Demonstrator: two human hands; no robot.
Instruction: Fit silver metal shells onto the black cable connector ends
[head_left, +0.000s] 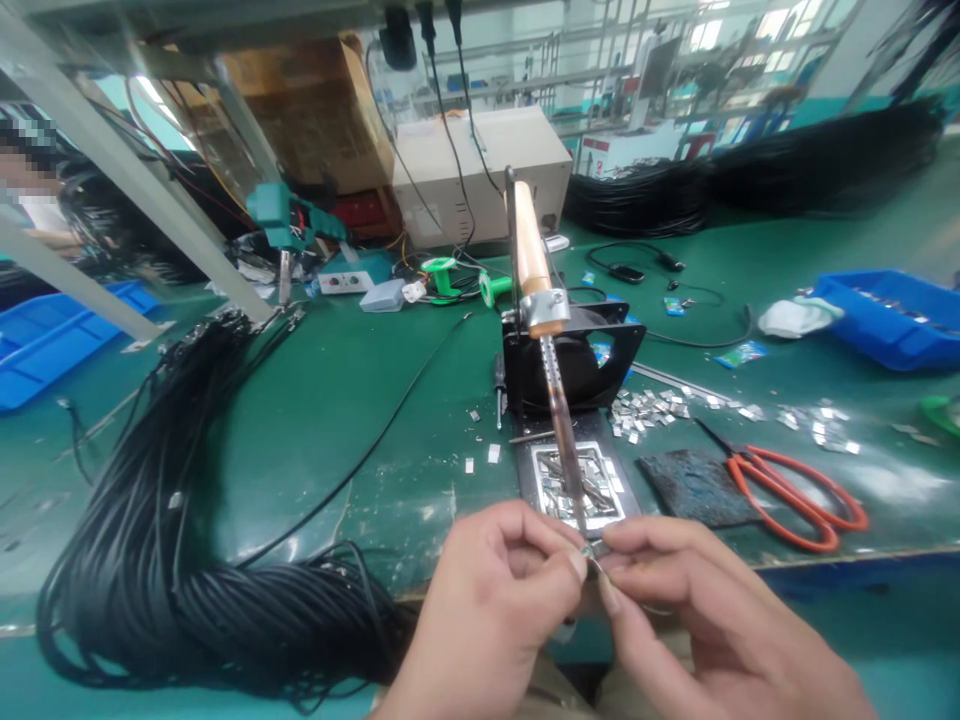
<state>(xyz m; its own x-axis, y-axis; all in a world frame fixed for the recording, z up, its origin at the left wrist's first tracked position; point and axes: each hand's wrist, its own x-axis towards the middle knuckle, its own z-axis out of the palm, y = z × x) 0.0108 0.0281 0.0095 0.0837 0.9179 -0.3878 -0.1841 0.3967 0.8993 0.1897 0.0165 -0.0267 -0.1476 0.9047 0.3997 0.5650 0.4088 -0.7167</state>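
Mostly hidden, a tiny piece (589,551), pinched by left hand (499,590) and right hand (697,600), soldering iron (556,385), contact unclear

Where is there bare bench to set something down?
The widest bare patch of green benchtop lies between the black cable bundle and the slanting single cable. It is crowded around the soldering iron and tray, and rightward, with metal pieces, dark pad and scissors.

The left hand (501,588) pinches a tiny piece (589,550) just by the tip of a soldering iron (551,360), the right hand (697,605) close beside it; over left, black cables (157,560) lie heaped on the desk (337,390).
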